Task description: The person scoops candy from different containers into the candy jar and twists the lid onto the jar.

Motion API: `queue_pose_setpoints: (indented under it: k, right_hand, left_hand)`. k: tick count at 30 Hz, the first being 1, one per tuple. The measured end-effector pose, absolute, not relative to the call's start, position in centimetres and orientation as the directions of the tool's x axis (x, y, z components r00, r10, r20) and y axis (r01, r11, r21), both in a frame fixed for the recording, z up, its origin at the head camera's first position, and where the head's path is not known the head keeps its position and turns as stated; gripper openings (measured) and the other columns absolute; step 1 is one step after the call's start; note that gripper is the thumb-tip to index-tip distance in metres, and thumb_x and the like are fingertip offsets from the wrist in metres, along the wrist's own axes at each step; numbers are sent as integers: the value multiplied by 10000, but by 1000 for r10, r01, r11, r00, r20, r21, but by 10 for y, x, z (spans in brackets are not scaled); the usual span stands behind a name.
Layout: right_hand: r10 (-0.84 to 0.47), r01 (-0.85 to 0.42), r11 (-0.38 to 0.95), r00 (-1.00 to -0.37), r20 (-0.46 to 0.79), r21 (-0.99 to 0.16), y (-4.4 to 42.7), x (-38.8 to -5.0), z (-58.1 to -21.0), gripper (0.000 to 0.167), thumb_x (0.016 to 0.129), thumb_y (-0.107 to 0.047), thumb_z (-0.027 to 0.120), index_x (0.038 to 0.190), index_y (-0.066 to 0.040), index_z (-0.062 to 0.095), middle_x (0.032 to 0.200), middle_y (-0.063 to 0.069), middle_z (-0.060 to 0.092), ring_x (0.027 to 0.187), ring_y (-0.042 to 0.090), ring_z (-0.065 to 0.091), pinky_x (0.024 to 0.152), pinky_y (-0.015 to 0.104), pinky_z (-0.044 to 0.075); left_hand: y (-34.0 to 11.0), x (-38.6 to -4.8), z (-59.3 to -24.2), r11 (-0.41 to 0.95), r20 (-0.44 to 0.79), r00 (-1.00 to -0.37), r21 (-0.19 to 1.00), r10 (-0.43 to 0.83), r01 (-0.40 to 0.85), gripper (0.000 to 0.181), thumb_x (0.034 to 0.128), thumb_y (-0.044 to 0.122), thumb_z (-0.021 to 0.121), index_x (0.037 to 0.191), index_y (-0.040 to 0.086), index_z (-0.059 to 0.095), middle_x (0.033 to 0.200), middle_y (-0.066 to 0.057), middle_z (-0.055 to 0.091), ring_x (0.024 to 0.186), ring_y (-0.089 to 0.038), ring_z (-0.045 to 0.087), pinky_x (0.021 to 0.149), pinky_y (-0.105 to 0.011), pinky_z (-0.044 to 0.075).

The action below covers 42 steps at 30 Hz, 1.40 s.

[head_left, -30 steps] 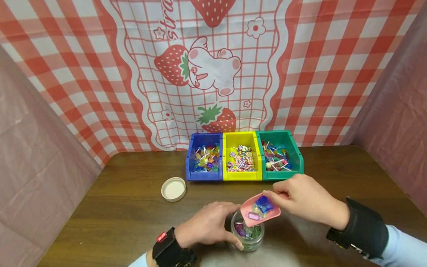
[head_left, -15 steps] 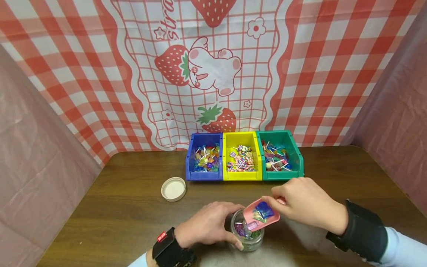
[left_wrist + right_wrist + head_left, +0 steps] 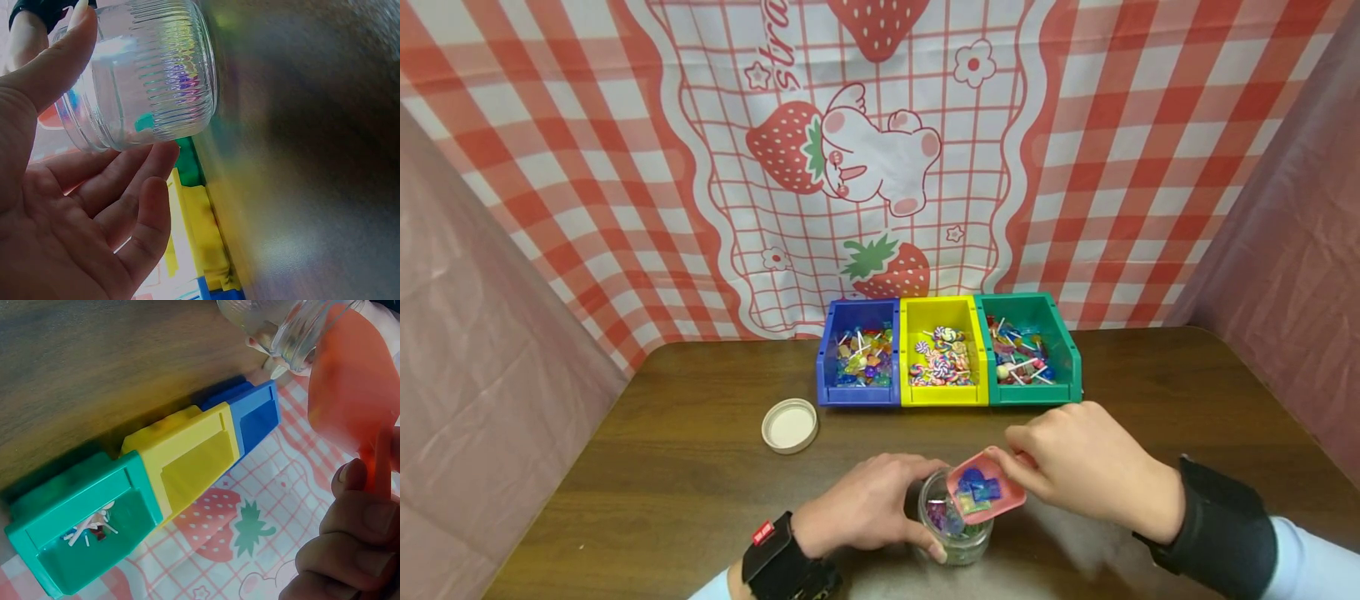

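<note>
My left hand (image 3: 868, 504) holds a ribbed clear glass jar (image 3: 169, 69), thumb on the near side and fingers on the far side. Through its mouth show purple and green pieces. My right hand (image 3: 1086, 467) grips the handle of a pink candy scoop (image 3: 353, 381). The scoop tilts down to the left, with its lip over the jar's mouth. Blue candies (image 3: 981, 487) and a pale yellow one lie in the scoop near that lip. In the right wrist view, only the scoop's underside shows, beside the jar's rim.
Behind the hands stand three joined bins: blue (image 3: 859, 396), yellow (image 3: 945, 396) and green (image 3: 1037, 393), each with small candies or lollipops. A white round lid (image 3: 790, 426) lies on the wooden table (image 3: 647, 500), left of the bins. A strawberry-print checked cloth (image 3: 880, 150) hangs behind.
My right hand has moved slightly down, tipping the scoop further over the jar. The pinkish-purple candy has left the scoop, and the others have slid toward its lip. The left hand stays still.
</note>
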State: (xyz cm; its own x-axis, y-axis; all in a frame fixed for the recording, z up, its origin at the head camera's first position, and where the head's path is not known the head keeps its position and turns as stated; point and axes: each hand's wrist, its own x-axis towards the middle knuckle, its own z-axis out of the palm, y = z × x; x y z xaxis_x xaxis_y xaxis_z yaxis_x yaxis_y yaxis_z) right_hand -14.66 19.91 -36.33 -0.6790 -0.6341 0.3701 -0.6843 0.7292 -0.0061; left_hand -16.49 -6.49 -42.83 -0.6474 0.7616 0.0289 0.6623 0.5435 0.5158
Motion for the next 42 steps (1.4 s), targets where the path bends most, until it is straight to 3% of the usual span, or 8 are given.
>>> queue_pose_setpoints:
  k: [10,21,29,37,42]
  right_hand:
    - [-633,-683,731,-670,389,13,200,-146,-363,521,864,-403,754,566,-305,338,546,-199,160,447,-19,176,450,210,144]
    - [-586,-629,777,-728,356,-7,206,-155,-359,446,868,-404,753,574,-308,432,501,-195,244,419,-11,243,425,221,211]
    - [-528,-571,821,-772,355,-20,215,-181,-354,437,875,-408,744,564,-266,471,480,-148,296,411,27,299,423,248,263]
    - [-396,-417,909,-865,308,-2,244,-217,-346,426,888,-365,742,570,-177,531,483,-48,346,421,125,365,418,281,314]
    - [-358,-360,931,-860,363,66,264,-232,-350,431,863,-323,771,579,-133,510,476,-17,341,397,152,344,383,291,309]
  left_hand:
    - [-65,-165,-428,544,21,-648,524,761,655,800,679,536,873,1343,178,607,1222,113,645,1117,-30,567,951,-277,477]
    - [-66,-165,-429,529,28,-642,541,766,654,771,678,530,875,1321,190,618,1185,122,653,1096,-10,567,940,-264,478]
    - [-66,-166,-428,532,38,-642,524,765,665,786,672,534,876,1324,183,613,1181,114,657,1098,-27,572,938,-274,478]
    - [-64,-165,-429,527,55,-639,515,767,676,791,672,528,878,1324,167,614,1190,101,659,1099,-29,575,946,-253,468]
    - [-65,-165,-429,529,49,-641,519,766,672,792,673,520,881,1325,158,615,1190,91,661,1092,-25,577,946,-251,467]
